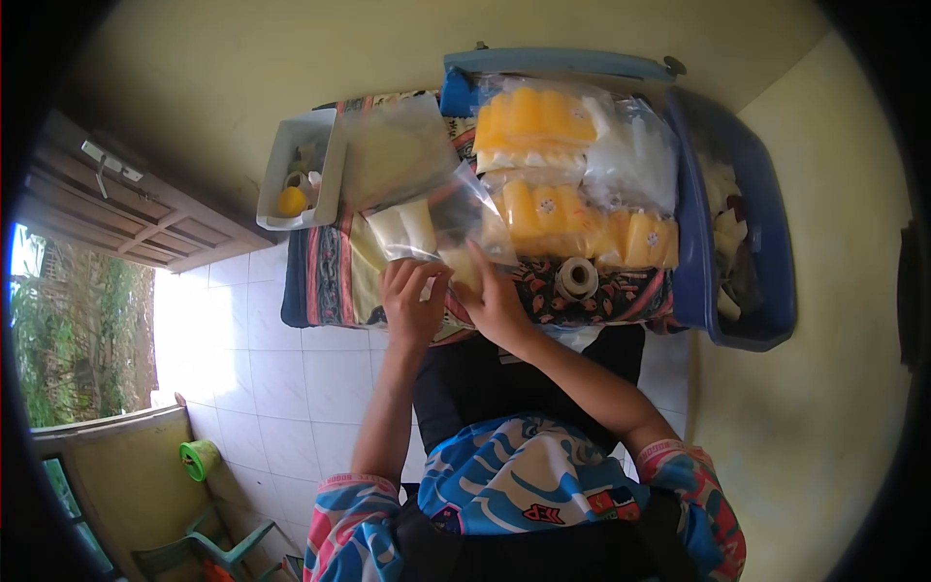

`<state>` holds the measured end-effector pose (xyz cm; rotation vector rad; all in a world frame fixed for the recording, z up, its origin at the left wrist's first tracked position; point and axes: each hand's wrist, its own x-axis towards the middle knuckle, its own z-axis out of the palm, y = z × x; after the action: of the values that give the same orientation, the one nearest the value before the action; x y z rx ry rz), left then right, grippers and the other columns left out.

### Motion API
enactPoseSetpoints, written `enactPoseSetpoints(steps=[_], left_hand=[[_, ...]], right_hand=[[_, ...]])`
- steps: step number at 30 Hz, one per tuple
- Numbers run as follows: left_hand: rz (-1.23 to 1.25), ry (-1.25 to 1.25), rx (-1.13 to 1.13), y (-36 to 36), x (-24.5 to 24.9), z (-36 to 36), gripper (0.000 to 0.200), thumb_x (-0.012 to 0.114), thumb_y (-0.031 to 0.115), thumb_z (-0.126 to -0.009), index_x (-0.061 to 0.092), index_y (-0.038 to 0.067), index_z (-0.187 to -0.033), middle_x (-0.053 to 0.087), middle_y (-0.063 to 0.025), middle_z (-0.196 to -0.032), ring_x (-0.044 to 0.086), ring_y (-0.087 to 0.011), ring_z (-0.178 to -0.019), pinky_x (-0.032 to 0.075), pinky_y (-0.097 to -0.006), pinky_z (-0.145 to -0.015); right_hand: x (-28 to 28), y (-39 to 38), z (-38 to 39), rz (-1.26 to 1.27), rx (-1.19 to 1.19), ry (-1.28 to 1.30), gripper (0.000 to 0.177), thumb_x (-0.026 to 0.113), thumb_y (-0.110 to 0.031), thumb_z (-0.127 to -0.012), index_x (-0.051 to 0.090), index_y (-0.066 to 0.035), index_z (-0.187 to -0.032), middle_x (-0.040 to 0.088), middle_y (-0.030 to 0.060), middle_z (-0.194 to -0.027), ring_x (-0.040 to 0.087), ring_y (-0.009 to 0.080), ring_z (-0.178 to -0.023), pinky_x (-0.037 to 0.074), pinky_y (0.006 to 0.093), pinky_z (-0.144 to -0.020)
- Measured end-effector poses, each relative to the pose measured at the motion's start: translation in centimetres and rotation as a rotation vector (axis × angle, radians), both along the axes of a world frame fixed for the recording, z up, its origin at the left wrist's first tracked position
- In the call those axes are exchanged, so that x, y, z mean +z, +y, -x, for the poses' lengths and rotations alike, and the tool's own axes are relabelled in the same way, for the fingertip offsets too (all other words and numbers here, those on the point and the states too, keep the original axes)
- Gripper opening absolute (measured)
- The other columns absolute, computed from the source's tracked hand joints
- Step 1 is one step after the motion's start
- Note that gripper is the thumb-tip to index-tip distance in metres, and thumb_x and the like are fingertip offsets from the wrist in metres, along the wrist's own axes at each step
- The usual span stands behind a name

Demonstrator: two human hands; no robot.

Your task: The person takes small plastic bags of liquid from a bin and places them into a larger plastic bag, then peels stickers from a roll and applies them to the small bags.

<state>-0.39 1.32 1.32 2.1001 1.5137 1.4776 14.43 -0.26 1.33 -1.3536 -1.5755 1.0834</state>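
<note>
A clear plastic bag (470, 218) with pale cream-coloured pieces (405, 229) in it lies on the patterned cloth in front of me. My left hand (414, 299) is closed at the bag's near edge, its fingers bent and pinching the plastic; a small whitish bit shows by the fingertips. My right hand (493, 303) grips the bag's near right side, index finger raised along the film and thumb by a cream piece. To the right lie clear packs of orange pieces (543, 209) with small round labels. A roll of tape (577, 278) is near my right hand.
A white container (332, 170) with a tape roll and a yellow item stands at the left. Translucent sheets (402, 145) lie beside it. Empty-looking clear bags (640, 155) rest at the right, next to a blue tub (690, 242). An open wooden door (145, 199) is further left.
</note>
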Motion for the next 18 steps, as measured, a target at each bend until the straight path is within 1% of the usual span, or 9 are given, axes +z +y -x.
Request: enactPoseSetpoints(steps=[3,6,9,12,15,18], left_hand=[[-0.006,-0.003,-0.001,0.1,-0.1,-0.1,0.014,0.076,0.001,-0.071,0.068,0.006,-0.081,0.066,-0.0059,-0.080,0.060,-0.0254,-0.080,0.047,-0.0364,-0.074],[-0.010,-0.008,-0.013,0.1,0.1,0.0,0.014,0.076,0.001,-0.071,0.068,0.006,-0.081,0.066,-0.0055,-0.080,0.060,-0.0251,-0.080,0.047,-0.0362,-0.074],[-0.010,-0.014,-0.018,-0.1,0.1,0.2,0.014,0.076,0.000,-0.072,0.068,0.007,-0.081,0.066,-0.0048,-0.079,0.059,-0.0248,-0.079,0.047,-0.0360,-0.074],[-0.005,-0.019,-0.011,-0.3,0.1,0.2,0.013,0.075,0.001,-0.072,0.068,0.007,-0.081,0.065,-0.0045,-0.079,0.059,-0.0246,-0.079,0.046,-0.0361,-0.074],[-0.006,-0.017,-0.008,-0.3,0.1,0.3,0.013,0.075,0.001,-0.072,0.068,0.008,-0.081,0.065,-0.0043,-0.079,0.059,-0.0244,-0.079,0.046,-0.0361,-0.075],[0.007,-0.025,-0.013,-0.5,0.0,0.2,0.013,0.075,0.001,-0.072,0.068,0.007,-0.081,0.065,-0.0044,-0.079,0.059,-0.0242,-0.079,0.046,-0.0361,-0.075]], right_hand=[[-1.8,2.4,0.8,-0.403,0.005,-0.198,0.067,0.065,-0.007,-0.085,0.033,0.007,-0.142,0.062,0.0318,-0.106,0.063,0.0442,-0.096,0.051,0.0469,-0.082],[-2.4,4.0,1.6,-0.476,-0.041,-0.329,0.069,0.064,-0.007,-0.084,0.031,0.009,-0.143,0.062,0.0313,-0.102,0.063,0.0441,-0.091,0.051,0.0461,-0.078],[-2.8,5.5,2.5,-0.561,-0.121,-0.499,0.060,0.063,-0.008,-0.083,0.039,0.009,-0.135,0.062,0.0297,-0.098,0.062,0.0441,-0.087,0.051,0.0455,-0.077],[-3.1,6.9,2.5,-0.370,-0.090,-0.487,0.069,0.066,-0.017,-0.084,0.035,0.002,-0.142,0.062,0.0279,-0.102,0.061,0.0437,-0.095,0.049,0.0476,-0.081],[-2.7,7.2,1.6,-0.298,-0.003,-0.458,0.066,0.065,-0.018,-0.082,0.039,-0.004,-0.141,0.061,0.0270,-0.113,0.059,0.0432,-0.104,0.049,0.0475,-0.086],[-1.9,7.1,0.8,-0.385,0.009,-0.570,0.063,0.062,-0.019,-0.083,0.042,-0.008,-0.141,0.058,0.0250,-0.125,0.058,0.0425,-0.111,0.049,0.0464,-0.089]])
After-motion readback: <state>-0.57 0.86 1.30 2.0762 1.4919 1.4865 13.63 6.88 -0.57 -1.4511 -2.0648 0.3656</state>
